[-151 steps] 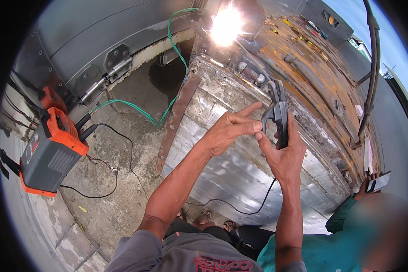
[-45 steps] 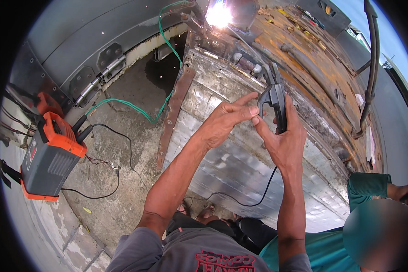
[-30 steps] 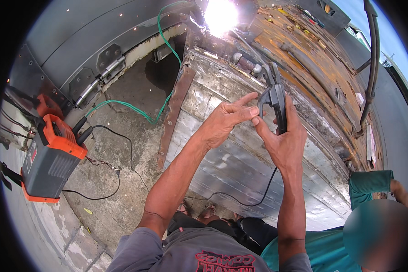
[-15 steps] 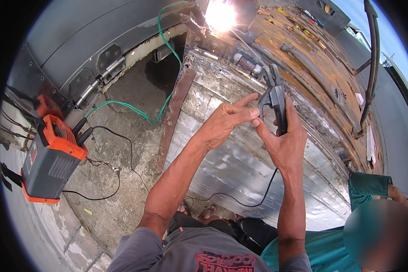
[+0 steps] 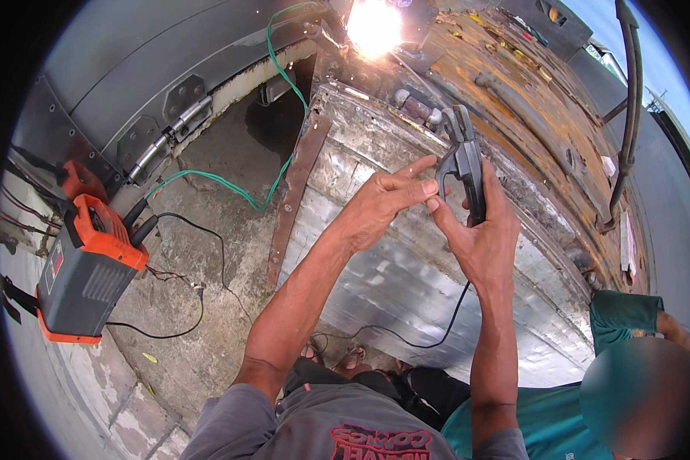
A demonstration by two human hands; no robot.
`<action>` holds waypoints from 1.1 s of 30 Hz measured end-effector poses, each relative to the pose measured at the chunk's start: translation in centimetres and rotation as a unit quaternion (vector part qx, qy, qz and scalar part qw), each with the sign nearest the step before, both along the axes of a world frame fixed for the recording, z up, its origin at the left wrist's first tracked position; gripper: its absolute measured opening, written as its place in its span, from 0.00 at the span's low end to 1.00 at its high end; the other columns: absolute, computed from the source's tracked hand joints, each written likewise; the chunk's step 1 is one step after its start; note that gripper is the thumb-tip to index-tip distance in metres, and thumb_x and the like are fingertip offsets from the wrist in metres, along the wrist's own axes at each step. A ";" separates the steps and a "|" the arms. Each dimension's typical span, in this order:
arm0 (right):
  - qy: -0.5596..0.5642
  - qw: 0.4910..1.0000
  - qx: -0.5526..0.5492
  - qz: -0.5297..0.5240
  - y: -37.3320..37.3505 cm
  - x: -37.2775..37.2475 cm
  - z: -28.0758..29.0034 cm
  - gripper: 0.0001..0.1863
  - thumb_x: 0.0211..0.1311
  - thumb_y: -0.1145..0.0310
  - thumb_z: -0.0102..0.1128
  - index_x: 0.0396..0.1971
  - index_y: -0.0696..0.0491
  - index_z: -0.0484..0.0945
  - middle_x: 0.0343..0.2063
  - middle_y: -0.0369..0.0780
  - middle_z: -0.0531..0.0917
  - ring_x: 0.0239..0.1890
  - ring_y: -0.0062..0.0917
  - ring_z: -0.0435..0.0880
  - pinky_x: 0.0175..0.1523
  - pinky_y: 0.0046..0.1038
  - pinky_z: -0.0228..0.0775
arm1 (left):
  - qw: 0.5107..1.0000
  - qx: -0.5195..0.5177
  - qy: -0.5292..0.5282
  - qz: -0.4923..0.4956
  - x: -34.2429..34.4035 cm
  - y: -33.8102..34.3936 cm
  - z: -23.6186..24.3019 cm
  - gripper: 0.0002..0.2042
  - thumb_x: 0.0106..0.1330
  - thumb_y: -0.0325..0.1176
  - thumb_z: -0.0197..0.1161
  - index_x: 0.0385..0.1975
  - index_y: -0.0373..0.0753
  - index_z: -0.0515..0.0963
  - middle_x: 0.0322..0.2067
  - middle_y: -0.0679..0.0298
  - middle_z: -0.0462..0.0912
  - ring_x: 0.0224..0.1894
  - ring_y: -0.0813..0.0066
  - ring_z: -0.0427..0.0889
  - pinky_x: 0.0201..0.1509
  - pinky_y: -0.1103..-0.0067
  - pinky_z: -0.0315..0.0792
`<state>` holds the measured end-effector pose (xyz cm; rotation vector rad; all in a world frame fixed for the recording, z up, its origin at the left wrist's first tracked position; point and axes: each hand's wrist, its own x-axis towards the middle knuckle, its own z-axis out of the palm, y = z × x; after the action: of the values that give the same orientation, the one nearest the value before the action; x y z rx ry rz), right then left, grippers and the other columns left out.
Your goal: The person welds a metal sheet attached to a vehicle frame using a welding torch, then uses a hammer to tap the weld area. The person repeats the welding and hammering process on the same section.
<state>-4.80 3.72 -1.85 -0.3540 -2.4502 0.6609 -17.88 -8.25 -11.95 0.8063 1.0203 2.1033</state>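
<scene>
While the right hand (image 5: 487, 249) grasps the black electrode holder (image 5: 474, 180) above the silver panel (image 5: 399, 284), the left hand (image 5: 376, 205) has its fingertips at the lever (image 5: 445, 167); whether they pinch it, I cannot tell. The holder's long axis runs away from the person, tipped slightly left; its rod (image 5: 422, 79) points toward the glare (image 5: 374, 29).

There is one left hand (image 5: 376, 211) and one right hand (image 5: 483, 244) (two, both bare), one black electrode holder (image 5: 474, 186), one orange-and-grey welding machine (image 5: 92, 272), one glaring arc (image 5: 373, 29), and one co-worker (image 5: 529, 418) in teal.
</scene>
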 end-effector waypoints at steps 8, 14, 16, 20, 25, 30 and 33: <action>-0.001 1.000 -0.001 0.002 0.1 -0.2 0.1 0.48 0.57 0.52 0.80 0.70 0.66 0.70 0.44 0.53 0.89 0.40 0.35 0.91 0.47 0.34 0.83 | 1.000 -0.001 0.000 -0.007 -0.1 -0.1 0.1 0.19 0.73 0.44 0.71 0.44 0.30 0.90 0.78 0.50 0.62 0.69 0.54 0.77 0.72 0.57 0.70; -0.014 1.000 -0.013 0.000 0.0 -0.2 0.4 0.48 0.57 0.53 0.80 0.70 0.66 0.70 0.45 0.53 0.89 0.42 0.35 0.91 0.47 0.34 0.84 | 1.000 -0.003 -0.003 0.000 -0.1 0.1 0.0 0.19 0.73 0.46 0.70 0.42 0.31 0.90 0.79 0.50 0.61 0.69 0.54 0.77 0.72 0.55 0.68; -0.012 1.000 -0.013 0.004 0.1 -0.2 0.3 0.48 0.57 0.53 0.80 0.70 0.66 0.70 0.46 0.53 0.89 0.42 0.36 0.92 0.48 0.34 0.84 | 1.000 -0.007 0.002 0.001 0.0 0.1 0.0 0.20 0.74 0.47 0.70 0.41 0.31 0.90 0.79 0.50 0.61 0.69 0.54 0.77 0.73 0.55 0.68; 0.016 1.000 0.006 0.016 0.3 0.0 -0.2 0.48 0.56 0.54 0.81 0.70 0.65 0.70 0.48 0.53 0.88 0.45 0.36 0.92 0.50 0.33 0.83 | 1.000 -0.002 0.012 -0.003 -0.1 -0.1 -0.5 0.20 0.74 0.47 0.70 0.40 0.32 0.90 0.79 0.49 0.59 0.70 0.53 0.76 0.75 0.53 0.65; 0.072 0.997 0.030 0.022 0.5 0.1 -0.9 0.48 0.53 0.58 0.84 0.71 0.62 0.72 0.36 0.42 0.84 0.33 0.24 0.81 0.38 0.27 0.74 | 1.000 -0.001 0.017 -0.001 0.0 0.0 0.1 0.20 0.73 0.48 0.70 0.39 0.32 0.90 0.80 0.47 0.58 0.72 0.51 0.75 0.77 0.51 0.63; 0.034 0.999 0.015 0.015 0.3 0.2 -0.7 0.48 0.56 0.55 0.82 0.70 0.65 0.70 0.48 0.53 0.89 0.47 0.37 0.92 0.52 0.33 0.83 | 1.000 -0.007 0.015 0.003 0.1 -0.1 -0.1 0.19 0.75 0.46 0.69 0.39 0.32 0.90 0.79 0.47 0.60 0.71 0.52 0.76 0.77 0.54 0.65; 0.016 1.000 0.006 0.007 0.1 0.3 -0.4 0.48 0.56 0.55 0.82 0.70 0.66 0.71 0.47 0.52 0.89 0.45 0.36 0.92 0.50 0.34 0.83 | 1.000 -0.004 0.014 0.002 0.1 0.0 -0.3 0.19 0.75 0.46 0.68 0.39 0.32 0.90 0.78 0.48 0.62 0.69 0.54 0.78 0.76 0.56 0.66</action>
<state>-4.52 3.80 -2.29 -0.3197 -2.4270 0.6529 -17.80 -8.25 -12.23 0.8333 1.0460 2.0940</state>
